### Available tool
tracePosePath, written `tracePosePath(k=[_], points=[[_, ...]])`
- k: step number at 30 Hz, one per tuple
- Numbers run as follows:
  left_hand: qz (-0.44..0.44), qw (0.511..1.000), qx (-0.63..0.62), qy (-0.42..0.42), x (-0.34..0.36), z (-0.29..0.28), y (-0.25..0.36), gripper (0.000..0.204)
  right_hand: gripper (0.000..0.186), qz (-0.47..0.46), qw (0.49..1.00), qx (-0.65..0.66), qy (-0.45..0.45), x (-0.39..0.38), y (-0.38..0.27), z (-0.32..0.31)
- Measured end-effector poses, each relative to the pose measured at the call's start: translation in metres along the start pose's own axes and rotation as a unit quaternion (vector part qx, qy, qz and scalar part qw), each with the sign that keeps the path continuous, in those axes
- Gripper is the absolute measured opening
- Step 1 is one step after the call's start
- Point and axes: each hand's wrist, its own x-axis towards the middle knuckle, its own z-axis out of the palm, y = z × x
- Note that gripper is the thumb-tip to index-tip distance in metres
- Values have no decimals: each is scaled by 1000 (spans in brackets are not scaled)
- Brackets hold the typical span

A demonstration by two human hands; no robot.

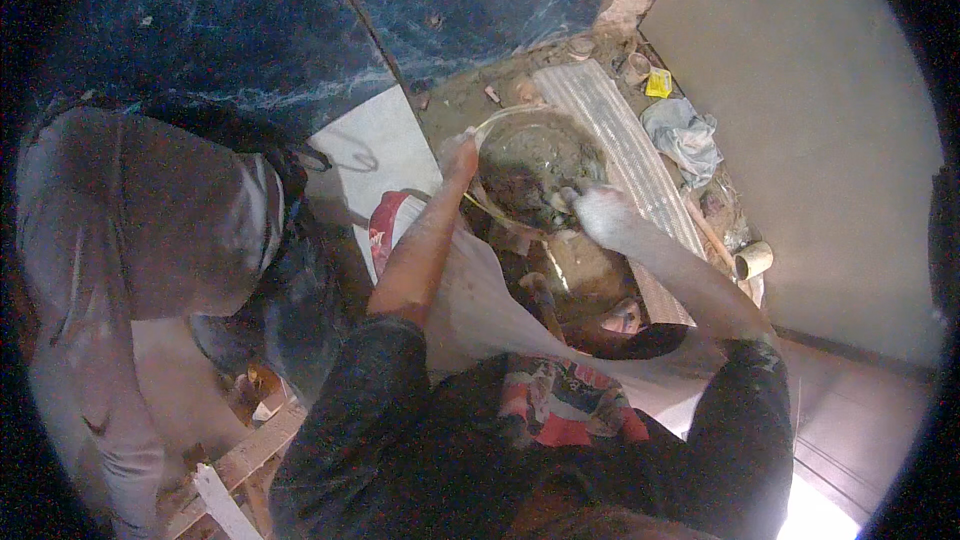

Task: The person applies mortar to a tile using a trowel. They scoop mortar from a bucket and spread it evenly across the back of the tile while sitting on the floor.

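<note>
A round basin with a pale rim [518, 110] holds wet grey-brown mortar [530, 155]. My left hand [460, 160] is closed on the basin's left edge. My right hand [603, 216] reaches over the right side of the basin, fingers curled down toward the mortar. It is dusted pale and a little blurred. Whatever its fingers grip is hard to make out against the dark mix. Below the basin, nearer to me, a whitish sack [465, 280] with red printing spreads across.
A person in a grey garment [160, 210] bends close on my left. Blue marbled panels [230, 20] stand ahead, beside a white slab [375, 150]. To the right lie a long ribbed strip [625, 140], crumpled plastic [682, 138], a yellow packet [658, 83] and a cup-like piece [753, 260], along a plain wall [800, 140].
</note>
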Motion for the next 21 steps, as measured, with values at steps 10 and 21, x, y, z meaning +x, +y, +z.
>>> tracePosePath(k=[10,21], points=[[38,999,34,14,-4,-12,2,31,35,148,985,72,-47,-50,37,-45],[-35,998,-53,22,-7,-15,10,27,29,242,789,564,4,-33,15,78]])
